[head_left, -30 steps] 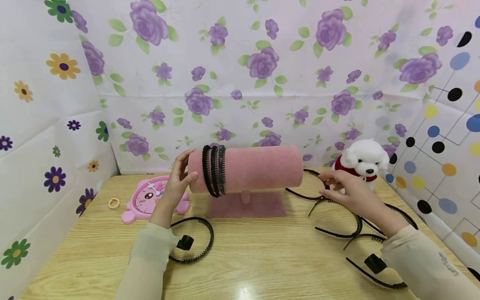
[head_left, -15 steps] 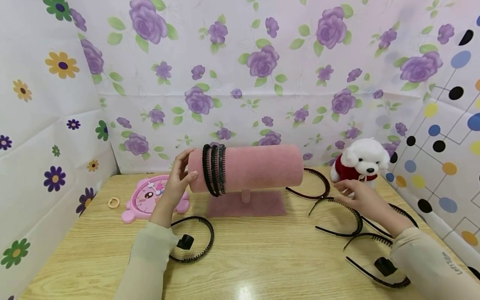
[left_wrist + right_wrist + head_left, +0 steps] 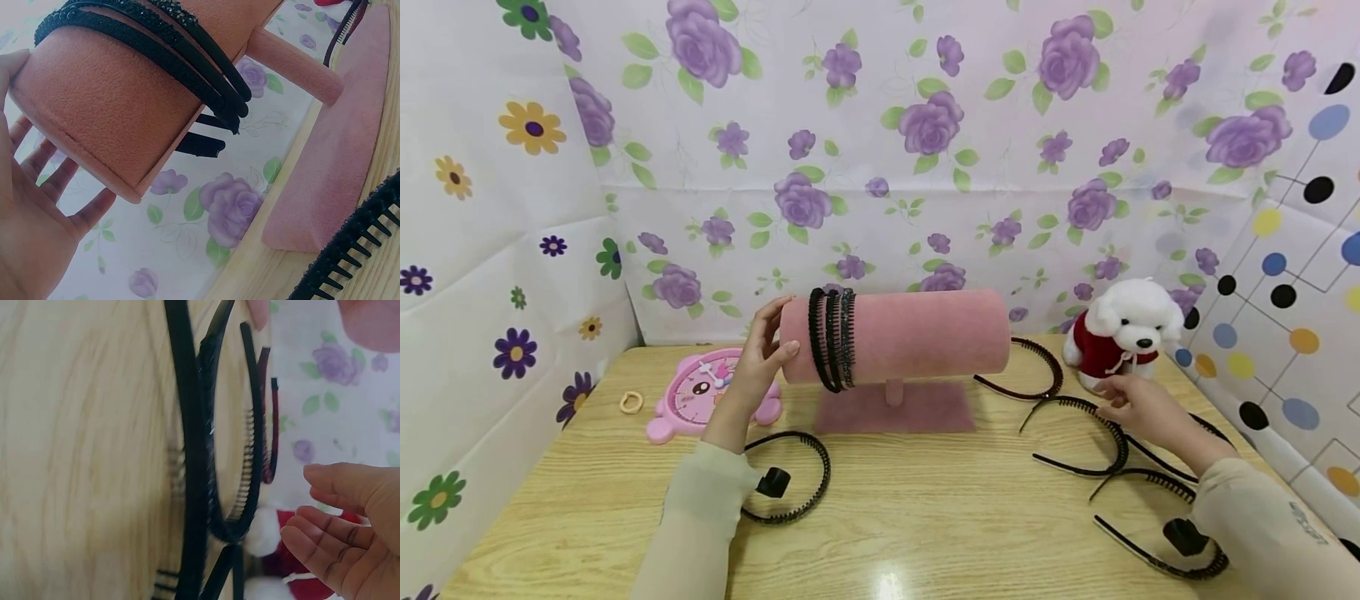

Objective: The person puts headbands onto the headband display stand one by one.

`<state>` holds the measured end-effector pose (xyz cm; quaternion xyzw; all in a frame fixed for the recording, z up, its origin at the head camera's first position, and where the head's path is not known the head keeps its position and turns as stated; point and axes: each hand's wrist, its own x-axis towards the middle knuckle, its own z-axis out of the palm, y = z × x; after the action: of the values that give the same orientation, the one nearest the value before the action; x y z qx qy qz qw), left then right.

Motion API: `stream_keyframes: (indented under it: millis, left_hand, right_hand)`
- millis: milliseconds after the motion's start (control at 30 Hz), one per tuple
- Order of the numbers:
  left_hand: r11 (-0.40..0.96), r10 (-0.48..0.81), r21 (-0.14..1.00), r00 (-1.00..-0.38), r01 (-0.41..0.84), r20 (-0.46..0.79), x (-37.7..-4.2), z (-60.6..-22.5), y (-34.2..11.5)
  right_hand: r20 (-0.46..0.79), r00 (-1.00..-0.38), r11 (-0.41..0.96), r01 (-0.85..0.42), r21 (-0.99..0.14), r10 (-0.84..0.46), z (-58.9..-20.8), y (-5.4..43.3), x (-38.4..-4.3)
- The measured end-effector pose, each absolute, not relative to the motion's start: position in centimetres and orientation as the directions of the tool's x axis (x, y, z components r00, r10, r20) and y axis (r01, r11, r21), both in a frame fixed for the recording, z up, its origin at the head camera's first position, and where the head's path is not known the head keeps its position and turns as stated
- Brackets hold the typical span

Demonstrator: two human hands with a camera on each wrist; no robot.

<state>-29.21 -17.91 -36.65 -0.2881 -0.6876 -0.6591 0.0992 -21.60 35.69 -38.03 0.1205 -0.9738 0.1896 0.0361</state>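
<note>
A pink velvet headband stand has a horizontal roll on a short post and flat base. My left hand holds the roll's left end, thumb in front and fingers around the far side. Three black toothed headbands sit side by side near that end; in the left wrist view their tips hang below the roll. My right hand hovers with loosely bent fingers in front of the toy dog, above a black headband on the table. Nothing lies between its fingers in the right wrist view, where a dark red headband shows.
Several headbands lie spread on the right of the wooden table. Another black headband lies near my left forearm. A pink clock and a small wooden ring are at left. A white plush dog sits back right, before flowered cloth walls.
My right hand has moved right and slightly down, away from the dark red headband, to in front of the plush dog. The left hand keeps its hold on the stand.
</note>
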Motion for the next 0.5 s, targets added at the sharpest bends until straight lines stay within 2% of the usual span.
stream_keyframes:
  millis: [167,500]
  left_hand:
    - [-0.035,0.265,0.851,-0.816,0.525,0.514,-29.3,-36.6,-17.9]
    - [-0.025,0.262,0.857,-0.824,0.515,0.503,-29.2,-36.6,-17.9]
  right_hand:
    - [0.079,-0.978,0.918,-0.208,-0.337,-0.193,-38.8,36.6,-21.8]
    - [0.084,-0.977,0.927,-0.211,-0.309,-0.195,-40.6,37.5,-22.4]
